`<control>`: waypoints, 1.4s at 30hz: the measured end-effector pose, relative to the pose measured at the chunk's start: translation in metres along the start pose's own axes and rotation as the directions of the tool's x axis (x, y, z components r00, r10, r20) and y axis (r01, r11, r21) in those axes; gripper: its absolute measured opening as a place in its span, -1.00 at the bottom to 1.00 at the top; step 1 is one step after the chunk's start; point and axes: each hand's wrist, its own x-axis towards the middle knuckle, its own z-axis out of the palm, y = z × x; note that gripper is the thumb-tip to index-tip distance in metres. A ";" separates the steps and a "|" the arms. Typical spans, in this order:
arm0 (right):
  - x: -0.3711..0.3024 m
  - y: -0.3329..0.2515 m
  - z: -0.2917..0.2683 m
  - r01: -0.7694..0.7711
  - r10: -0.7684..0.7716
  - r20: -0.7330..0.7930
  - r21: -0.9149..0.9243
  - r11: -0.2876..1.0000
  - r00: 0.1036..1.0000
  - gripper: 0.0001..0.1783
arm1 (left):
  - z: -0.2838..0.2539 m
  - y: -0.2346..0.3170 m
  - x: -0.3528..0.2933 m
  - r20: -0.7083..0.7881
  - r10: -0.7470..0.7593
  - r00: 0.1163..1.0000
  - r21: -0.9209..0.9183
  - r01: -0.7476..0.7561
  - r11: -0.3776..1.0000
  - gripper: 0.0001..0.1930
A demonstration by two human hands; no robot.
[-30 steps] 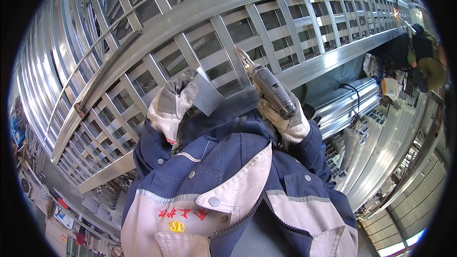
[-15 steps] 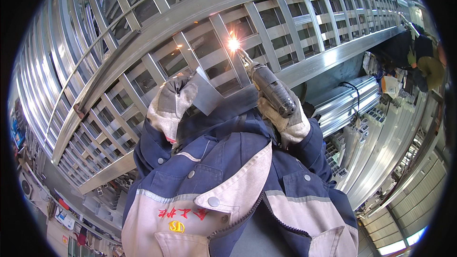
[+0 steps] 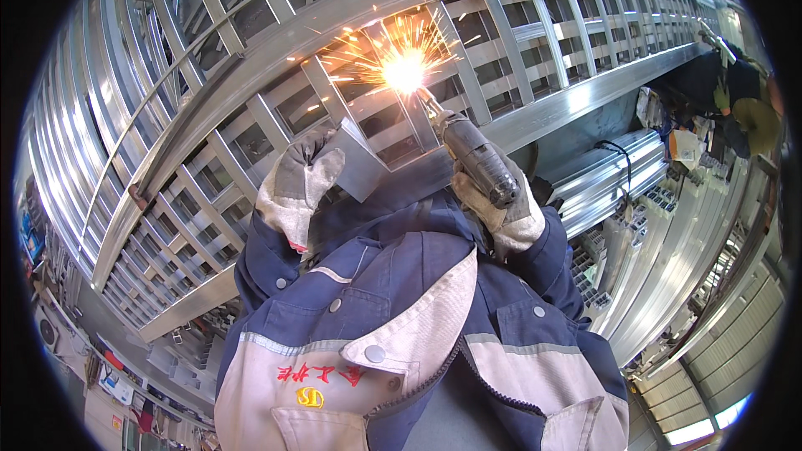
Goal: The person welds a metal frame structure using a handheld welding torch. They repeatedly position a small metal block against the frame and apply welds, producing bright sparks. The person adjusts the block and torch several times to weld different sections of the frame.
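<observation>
My right hand point(image 3: 516, 219), in a pale work glove, is wrapped round the black handle of a welding torch point(image 3: 476, 157). From its tip a bright arc burns against an upright bar of the metal lattice frame point(image 3: 510, 46), throwing orange sparks up and to both sides. My left hand point(image 3: 299, 177), gloved in white and grey, is closed at the edge of a flat grey sheet point(image 3: 361, 169). The sheet stands tilted between my chest and the frame, below the arc. Glare hides the spot being welded.
Stacked bright metal profiles point(image 3: 614, 171) lie at the right. More long bars point(image 3: 92, 117) curve along the left. Beyond the frame are further metal rails. Another person point(image 3: 739, 96) is partly visible at the far right.
The arc has grown larger and brighter, and far more sparks now spray from it. Both my hands, the torch and the grey sheet stay almost where they were.
</observation>
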 end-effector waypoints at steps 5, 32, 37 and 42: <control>-0.001 0.006 -0.005 0.041 -0.041 0.010 -0.064 0.997 0.999 -0.26 | -0.003 -0.007 -0.001 0.037 -0.048 0.998 -0.113 0.052 0.992 -0.42; -0.014 0.018 -0.016 -0.022 0.020 -0.030 -0.081 0.997 0.999 -0.21 | -0.019 -0.014 -0.026 0.031 -0.059 0.998 -0.215 0.064 0.975 -0.23; -0.021 0.026 -0.023 0.021 -0.025 0.042 0.085 0.996 0.999 -0.18 | -0.031 -0.029 -0.027 0.025 -0.024 0.999 -0.235 0.029 0.972 -0.19; -0.025 0.039 -0.030 0.109 -0.110 0.000 -0.101 0.989 0.994 -0.20 | -0.035 -0.055 -0.022 0.025 0.146 0.989 -0.208 -0.138 0.968 -0.25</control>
